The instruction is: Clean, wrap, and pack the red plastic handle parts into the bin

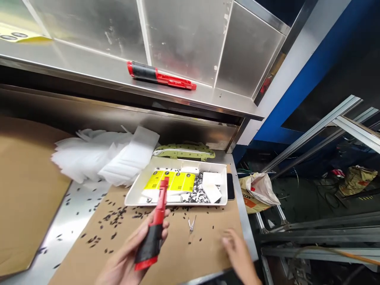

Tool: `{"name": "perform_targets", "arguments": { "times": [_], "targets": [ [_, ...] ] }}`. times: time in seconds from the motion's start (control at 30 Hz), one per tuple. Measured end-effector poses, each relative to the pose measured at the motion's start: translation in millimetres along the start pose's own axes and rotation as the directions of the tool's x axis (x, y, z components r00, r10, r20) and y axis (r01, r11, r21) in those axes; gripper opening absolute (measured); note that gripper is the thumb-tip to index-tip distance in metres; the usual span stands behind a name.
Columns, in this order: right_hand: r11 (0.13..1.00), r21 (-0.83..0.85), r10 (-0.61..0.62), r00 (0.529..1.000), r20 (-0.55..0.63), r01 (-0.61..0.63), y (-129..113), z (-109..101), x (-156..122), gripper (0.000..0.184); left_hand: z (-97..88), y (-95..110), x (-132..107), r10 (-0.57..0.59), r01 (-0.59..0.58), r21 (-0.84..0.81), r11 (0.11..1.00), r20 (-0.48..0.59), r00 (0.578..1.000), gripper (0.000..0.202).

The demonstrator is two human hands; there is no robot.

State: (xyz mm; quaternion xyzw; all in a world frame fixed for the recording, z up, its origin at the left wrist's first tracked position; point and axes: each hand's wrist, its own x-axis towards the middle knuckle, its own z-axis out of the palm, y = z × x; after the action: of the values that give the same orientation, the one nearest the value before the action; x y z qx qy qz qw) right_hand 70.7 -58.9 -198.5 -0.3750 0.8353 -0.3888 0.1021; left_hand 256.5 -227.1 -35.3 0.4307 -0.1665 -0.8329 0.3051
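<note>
My left hand (130,253) grips a red and black tool (154,225) by its black handle, its red tip pointing up toward a white tray (135,190). The tray holds yellow labels (172,181), white cards and small printed pieces. My right hand (237,249) hovers low over the brown cardboard sheet (190,253), fingers spread, holding nothing. It is blurred. A pair of metal tweezers (191,224) lies on the cardboard between my hands. Many small black bits (115,217) are scattered on the cardboard.
A second red and black tool (160,76) lies on the steel shelf above. White foam sheets (103,156) are heaped at the back left beside more cardboard (26,190). A green flat part (184,151) lies behind the tray, a dark phone (230,186) beside it. Bags and metal frames are to the right.
</note>
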Motion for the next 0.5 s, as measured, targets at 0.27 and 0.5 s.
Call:
{"name": "perform_targets", "arguments": {
  "times": [0.27,0.5],
  "targets": [
    [0.972,-0.215,0.155,0.947,0.282,-0.095,-63,110,58,0.023,10.3,3,-11,-0.163,0.192,-0.190,0.963,0.154,0.974,0.054],
    [0.983,0.149,0.065,0.965,0.255,-0.105,-67,17,36,0.043,31.7,-6,-3,-0.023,0.025,-0.056,0.998,0.035,0.999,0.042]
  ]
}}
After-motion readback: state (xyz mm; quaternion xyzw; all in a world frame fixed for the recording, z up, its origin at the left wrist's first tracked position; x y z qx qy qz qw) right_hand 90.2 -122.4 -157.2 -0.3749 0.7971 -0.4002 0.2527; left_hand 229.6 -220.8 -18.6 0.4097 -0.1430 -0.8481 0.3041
